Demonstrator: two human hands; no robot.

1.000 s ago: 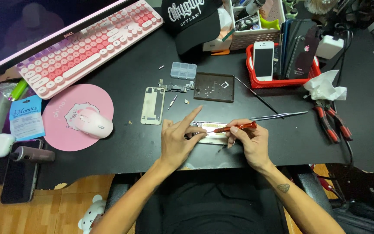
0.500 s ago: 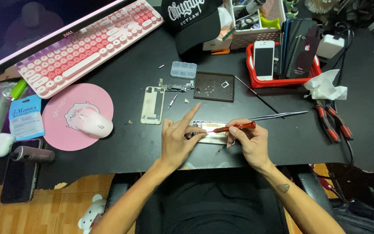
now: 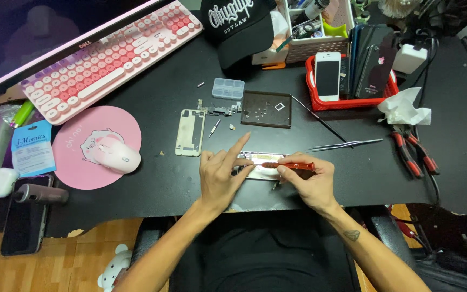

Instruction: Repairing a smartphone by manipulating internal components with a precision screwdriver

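Note:
An opened phone body [image 3: 259,165] lies near the front edge of the black desk [image 3: 152,86]. My left hand [image 3: 220,176] presses on its left end, index finger stretched out and raised. My right hand [image 3: 305,181] grips a red-handled screwdriver [image 3: 287,165] laid almost flat, its tip over the phone's inside. A removed phone back panel [image 3: 189,132] lies to the left, and a dark magnetic parts mat [image 3: 266,108] with small parts sits behind.
Tweezers [image 3: 344,144] and a thin black spudger [image 3: 318,118] lie right of the phone. Red-handled pliers [image 3: 411,152], a crumpled tissue [image 3: 404,108] and a red tray of phones [image 3: 349,73] stand at right. A pink keyboard [image 3: 106,57], mouse [image 3: 115,156] and clear screw box [image 3: 228,88] are at left.

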